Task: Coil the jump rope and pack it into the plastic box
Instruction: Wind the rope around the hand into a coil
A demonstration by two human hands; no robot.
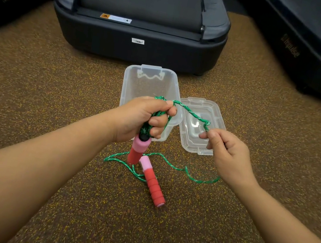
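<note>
My left hand [145, 118] is closed around several loops of the green jump rope [191, 114], just above one pink and red handle [137, 149] that hangs below my fist. The rope runs from that fist to my right hand [228, 154], which pinches it between thumb and fingers. The slack drops to the floor and curls to the second handle [152, 182], which lies on the carpet. Behind my hands the clear plastic box [138, 83] stands open with nothing in it. Its clear lid [195, 147] lies beside it on the right.
A dark treadmill [140, 21] ends just behind the box. Two more dark machines [318, 48] flank it at left and right. The floor is brown speckled carpet [54, 85].
</note>
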